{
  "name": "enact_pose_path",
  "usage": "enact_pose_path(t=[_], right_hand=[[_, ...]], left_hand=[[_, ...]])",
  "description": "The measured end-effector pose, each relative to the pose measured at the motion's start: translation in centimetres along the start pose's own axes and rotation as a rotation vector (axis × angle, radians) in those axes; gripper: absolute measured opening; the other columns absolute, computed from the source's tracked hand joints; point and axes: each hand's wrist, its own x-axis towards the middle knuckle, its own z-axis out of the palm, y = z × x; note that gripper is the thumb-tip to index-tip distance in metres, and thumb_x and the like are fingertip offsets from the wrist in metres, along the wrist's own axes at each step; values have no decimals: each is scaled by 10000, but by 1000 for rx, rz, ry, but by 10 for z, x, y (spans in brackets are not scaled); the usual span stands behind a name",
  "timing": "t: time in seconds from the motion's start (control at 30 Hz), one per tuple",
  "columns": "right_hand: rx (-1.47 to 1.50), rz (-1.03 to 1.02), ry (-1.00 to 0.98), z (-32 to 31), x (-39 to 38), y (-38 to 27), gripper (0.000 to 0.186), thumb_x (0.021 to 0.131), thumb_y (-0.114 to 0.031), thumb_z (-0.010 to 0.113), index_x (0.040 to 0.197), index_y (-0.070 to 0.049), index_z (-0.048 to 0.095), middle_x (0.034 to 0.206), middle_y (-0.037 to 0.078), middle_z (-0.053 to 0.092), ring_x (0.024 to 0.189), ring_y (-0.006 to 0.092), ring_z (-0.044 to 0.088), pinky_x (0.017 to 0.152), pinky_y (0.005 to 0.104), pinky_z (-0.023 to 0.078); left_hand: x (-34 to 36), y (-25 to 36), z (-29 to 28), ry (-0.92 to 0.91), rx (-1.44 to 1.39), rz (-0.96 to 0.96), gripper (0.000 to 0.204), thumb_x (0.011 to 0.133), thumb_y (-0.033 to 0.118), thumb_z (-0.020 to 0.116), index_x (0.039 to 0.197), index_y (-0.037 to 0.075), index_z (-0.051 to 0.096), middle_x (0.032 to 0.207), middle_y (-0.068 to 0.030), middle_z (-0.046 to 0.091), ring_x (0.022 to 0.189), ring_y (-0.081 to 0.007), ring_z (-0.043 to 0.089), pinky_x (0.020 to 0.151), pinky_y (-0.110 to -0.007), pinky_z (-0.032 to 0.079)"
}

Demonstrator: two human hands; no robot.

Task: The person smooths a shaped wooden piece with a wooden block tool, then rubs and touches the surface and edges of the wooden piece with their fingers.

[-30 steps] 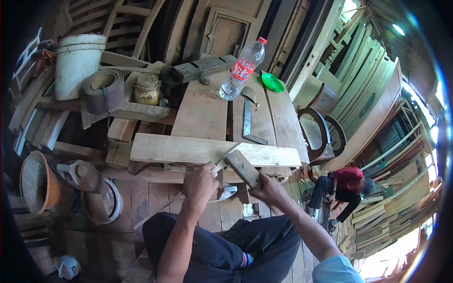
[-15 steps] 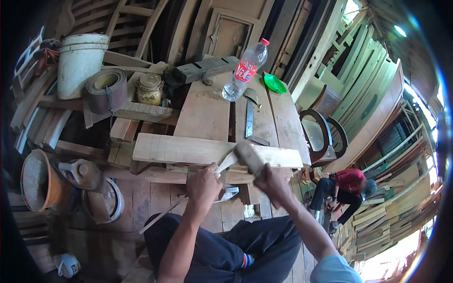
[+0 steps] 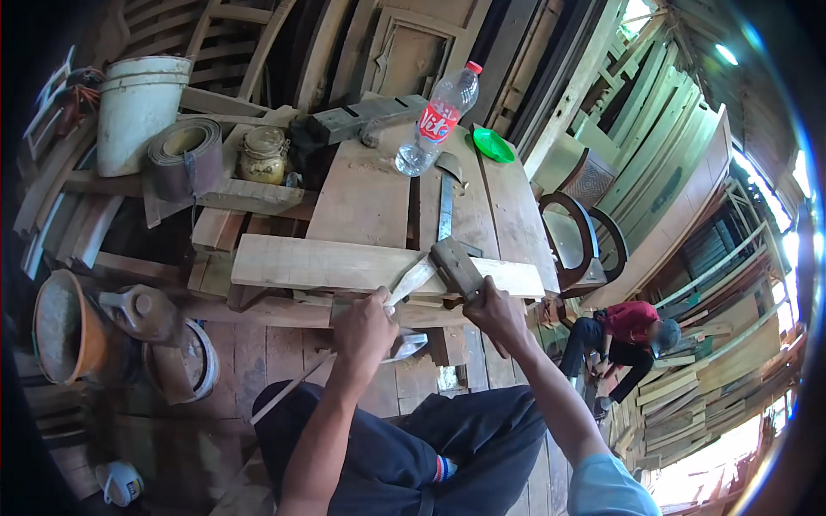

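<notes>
A long pale board [image 3: 327, 265] lies across the near end of the plank bench. My left hand [image 3: 364, 325] is closed around the narrow end of a pale, tapered piece [image 3: 415, 278], which slants up to the right in front of the board; its exact kind is unclear. My right hand [image 3: 499, 314] grips a wooden mallet [image 3: 457, 268], its dark block head at the wide end of that piece. Whether they touch is hard to tell. Below my left hand is a shiny metal part [image 3: 408, 345]. A thin stick [image 3: 288, 391] slopes down beside my left knee.
On the bench [image 3: 366, 193] are a plastic bottle [image 3: 437, 122], a green dish [image 3: 493, 145] and a metal square [image 3: 446, 206]. A white bucket [image 3: 142, 116], sandpaper roll [image 3: 184, 159] and jar [image 3: 262, 156] stand left. Another person [image 3: 621, 340] crouches at right, near stacked boards.
The mallet head has come down slightly and shows sharper than before. My left hand keeps its hold on the pale piece. The whole view has shifted a little.
</notes>
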Motion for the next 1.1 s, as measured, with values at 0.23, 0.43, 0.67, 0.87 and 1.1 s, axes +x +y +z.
enact_pose_path(t=[0.23, 0.43, 0.67, 0.87, 1.1], right_hand=[[-23, -146, -114, 10, -15, -2, 371, 835, -281, 617, 1007, 20, 483, 735, 307, 626, 711, 491, 628, 641, 555, 486], [52, -207, -81, 18, -39, -9, 359, 810, -248, 620, 1026, 15, 506, 671, 270, 603, 660, 469, 621, 605, 532, 482], [95, -80, -50, 19, -22, -9, 344, 812, -232, 613, 1031, 6, 495, 740, 311, 615, 707, 497, 616, 640, 546, 493], [50, -18, -65, 16, -14, 3, 332, 822, -239, 616, 1020, 3, 502, 763, 292, 635, 720, 476, 631, 618, 548, 489], [-76, -233, -138, 4, -19, 4, 486, 822, -305, 607, 1124, 53, 478, 776, 302, 645, 757, 483, 642, 670, 572, 490]], left_hand=[[2, -5, -1, -31, -28, -16, 214, 820, 112, 589, 1027, 112, 644, 868, -172, 689, 846, -375, 667, 728, -479, 513], [2, -14, 1, 7, 10, 32, 213, 804, 100, 586, 1010, 112, 642, 838, -176, 684, 825, -378, 666, 712, -482, 508], [2, -12, 4, 30, -2, 34, 224, 797, 101, 597, 1015, 109, 653, 857, -167, 695, 813, -369, 675, 711, -469, 521], [3, -8, 2, 32, -28, 39, 221, 804, 102, 593, 1015, 103, 657, 883, -171, 695, 848, -373, 670, 748, -478, 520], [3, -9, -1, -1, -23, 10, 193, 815, 116, 584, 997, 104, 647, 860, -172, 693, 834, -373, 671, 728, -487, 516]])
